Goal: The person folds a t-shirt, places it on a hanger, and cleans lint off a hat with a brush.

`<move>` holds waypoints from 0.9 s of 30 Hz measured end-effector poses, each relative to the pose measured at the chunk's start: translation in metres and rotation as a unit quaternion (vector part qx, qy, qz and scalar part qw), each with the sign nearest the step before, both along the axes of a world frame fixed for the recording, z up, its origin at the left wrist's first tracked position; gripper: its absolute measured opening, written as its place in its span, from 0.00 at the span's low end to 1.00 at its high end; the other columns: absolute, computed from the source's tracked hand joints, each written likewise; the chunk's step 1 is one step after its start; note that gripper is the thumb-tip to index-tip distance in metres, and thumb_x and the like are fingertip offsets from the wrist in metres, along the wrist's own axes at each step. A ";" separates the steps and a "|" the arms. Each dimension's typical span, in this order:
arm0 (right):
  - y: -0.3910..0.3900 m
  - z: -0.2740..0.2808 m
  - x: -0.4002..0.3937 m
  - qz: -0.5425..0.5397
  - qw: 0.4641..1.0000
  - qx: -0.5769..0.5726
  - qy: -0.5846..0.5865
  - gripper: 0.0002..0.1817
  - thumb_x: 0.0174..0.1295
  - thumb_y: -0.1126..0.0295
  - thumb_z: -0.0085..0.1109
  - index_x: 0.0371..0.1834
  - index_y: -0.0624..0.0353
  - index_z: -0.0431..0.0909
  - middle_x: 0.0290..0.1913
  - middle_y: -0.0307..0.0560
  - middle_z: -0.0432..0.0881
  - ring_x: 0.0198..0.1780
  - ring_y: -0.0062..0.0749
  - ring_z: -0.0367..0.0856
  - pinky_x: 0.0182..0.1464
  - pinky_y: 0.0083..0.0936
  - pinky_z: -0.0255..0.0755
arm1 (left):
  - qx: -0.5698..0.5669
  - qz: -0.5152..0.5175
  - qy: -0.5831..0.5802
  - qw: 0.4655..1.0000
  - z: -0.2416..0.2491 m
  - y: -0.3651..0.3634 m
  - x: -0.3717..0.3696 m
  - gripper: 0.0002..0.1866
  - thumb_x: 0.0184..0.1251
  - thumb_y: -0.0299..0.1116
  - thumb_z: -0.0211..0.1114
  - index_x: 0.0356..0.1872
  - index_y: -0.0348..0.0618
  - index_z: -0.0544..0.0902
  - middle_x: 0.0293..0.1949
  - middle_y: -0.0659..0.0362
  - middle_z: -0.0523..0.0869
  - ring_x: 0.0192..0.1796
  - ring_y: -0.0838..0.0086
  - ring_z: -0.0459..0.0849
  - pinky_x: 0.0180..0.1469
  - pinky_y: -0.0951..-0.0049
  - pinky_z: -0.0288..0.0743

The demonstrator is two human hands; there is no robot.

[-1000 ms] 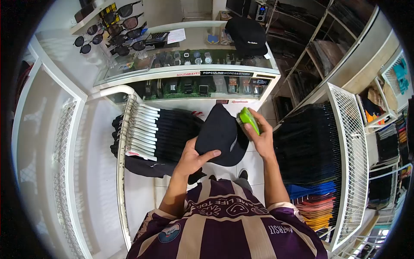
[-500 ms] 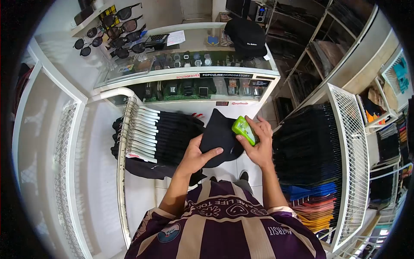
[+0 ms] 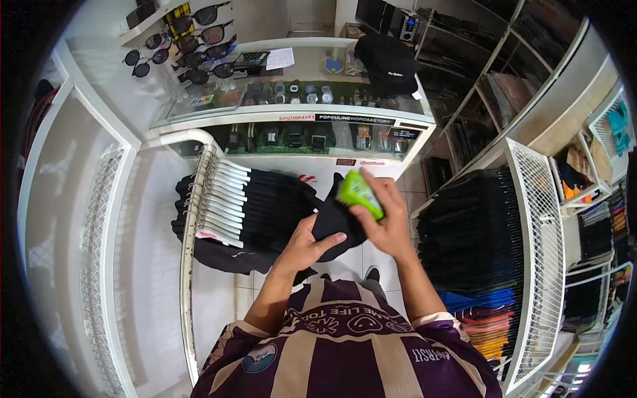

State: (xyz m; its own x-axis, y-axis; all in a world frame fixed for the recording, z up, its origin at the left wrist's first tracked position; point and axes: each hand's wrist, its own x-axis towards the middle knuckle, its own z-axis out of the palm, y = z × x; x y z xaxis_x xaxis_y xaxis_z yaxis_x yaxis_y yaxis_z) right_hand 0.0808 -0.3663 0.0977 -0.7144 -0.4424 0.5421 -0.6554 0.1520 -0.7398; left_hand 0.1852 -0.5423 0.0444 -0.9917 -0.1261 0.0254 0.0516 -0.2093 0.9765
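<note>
A black cap (image 3: 330, 215) is gripped by its near left side in my left hand (image 3: 302, 247), the thumb lying across the fabric. My right hand (image 3: 390, 224) holds a bright green, palm-sized block (image 3: 359, 191), shaped like a hand brush and blurred by motion. The block overlaps the upper right part of the cap in this view, and its underside is hidden. Both hands are in front of my striped shirt (image 3: 345, 345), between two clothes racks.
Black garments on white hangers (image 3: 222, 199) hang from a rail at left. Folded dark clothes (image 3: 464, 232) fill a white mesh rack (image 3: 531, 265) at right. Ahead stands a glass display counter (image 3: 292, 119) with watches; another black cap (image 3: 388, 66) rests on it. Sunglasses (image 3: 213, 33) hang upper left.
The green block has moved up and left across the cap with my right hand, and has tilted. The cap in my left hand has shifted slightly. The camera view has turned a little.
</note>
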 end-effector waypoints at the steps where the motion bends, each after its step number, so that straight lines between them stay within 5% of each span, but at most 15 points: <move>1: -0.005 -0.001 0.004 0.036 0.998 0.014 0.039 0.36 0.59 0.68 0.78 0.73 0.61 0.79 0.49 0.56 0.82 0.50 0.47 0.82 0.57 0.34 0.76 | -0.080 -0.026 -0.002 0.996 -0.001 -0.003 -0.001 0.18 0.66 0.26 0.78 0.53 0.31 0.85 0.46 0.57 0.92 0.48 0.77 0.89 0.55 0.73 0.83; 3: -0.012 -0.013 -0.002 0.019 1.000 0.004 0.017 0.35 0.61 0.66 0.77 0.73 0.61 0.79 0.49 0.56 0.82 0.49 0.48 0.82 0.56 0.34 0.76 | -0.159 -0.057 -0.002 0.986 -0.002 -0.005 0.000 0.17 0.66 0.26 0.78 0.53 0.32 0.85 0.45 0.57 0.92 0.49 0.77 0.88 0.54 0.74 0.83; 5: -0.012 -0.025 -0.021 -0.047 0.996 0.064 -0.040 0.32 0.64 0.65 0.76 0.72 0.61 0.79 0.49 0.58 0.82 0.48 0.49 0.82 0.55 0.35 0.76 | -0.051 -0.063 -0.001 0.997 -0.002 -0.003 0.000 0.16 0.66 0.26 0.78 0.51 0.31 0.85 0.42 0.60 0.92 0.45 0.78 0.88 0.50 0.75 0.82; 9: 0.002 -0.018 -0.025 -0.060 0.998 -0.003 -0.020 0.30 0.67 0.67 0.73 0.71 0.62 0.79 0.49 0.58 0.83 0.50 0.49 0.83 0.56 0.37 0.77 | -0.047 -0.043 0.030 0.998 0.001 -0.002 0.000 0.20 0.66 0.24 0.77 0.58 0.32 0.83 0.48 0.60 0.91 0.48 0.79 0.87 0.53 0.74 0.83; 13: -0.007 -0.009 0.005 0.015 1.000 0.013 -0.016 0.33 0.62 0.67 0.76 0.71 0.61 0.79 0.48 0.56 0.82 0.50 0.48 0.83 0.58 0.34 0.75 | -0.052 -0.043 -0.026 0.997 -0.001 -0.002 0.000 0.14 0.67 0.26 0.76 0.50 0.31 0.86 0.38 0.61 0.90 0.39 0.81 0.86 0.45 0.76 0.82; 18: 0.004 -0.043 -0.033 -0.101 0.994 0.022 -0.032 0.31 0.65 0.69 0.73 0.73 0.61 0.78 0.49 0.57 0.82 0.52 0.48 0.82 0.57 0.35 0.75 | -0.046 -0.042 0.032 0.998 0.004 -0.001 0.004 0.14 0.68 0.25 0.76 0.51 0.31 0.85 0.39 0.62 0.90 0.39 0.82 0.85 0.44 0.77 0.82; 21: 0.005 -0.009 -0.009 -0.018 0.997 -0.073 -0.033 0.31 0.65 0.70 0.74 0.72 0.61 0.78 0.50 0.57 0.82 0.53 0.47 0.82 0.60 0.35 0.74 | -0.018 -0.034 0.013 0.999 0.008 -0.004 0.002 0.15 0.68 0.25 0.76 0.52 0.31 0.85 0.40 0.62 0.90 0.41 0.82 0.86 0.46 0.77 0.82; 23: -0.004 -0.001 0.008 0.037 0.999 -0.003 -0.011 0.32 0.64 0.70 0.74 0.72 0.61 0.78 0.51 0.56 0.82 0.53 0.47 0.82 0.61 0.34 0.74 | -0.003 -0.060 -0.029 0.998 0.009 -0.003 0.003 0.15 0.68 0.25 0.76 0.52 0.31 0.85 0.41 0.62 0.90 0.42 0.82 0.86 0.47 0.76 0.82; 27: -0.012 -0.034 -0.020 -0.103 0.992 0.052 -0.056 0.31 0.64 0.70 0.74 0.72 0.62 0.78 0.51 0.57 0.82 0.51 0.47 0.84 0.57 0.33 0.76 | -0.008 -0.054 0.011 0.998 0.004 0.007 0.000 0.15 0.68 0.26 0.77 0.51 0.32 0.86 0.41 0.63 0.90 0.41 0.83 0.85 0.45 0.77 0.81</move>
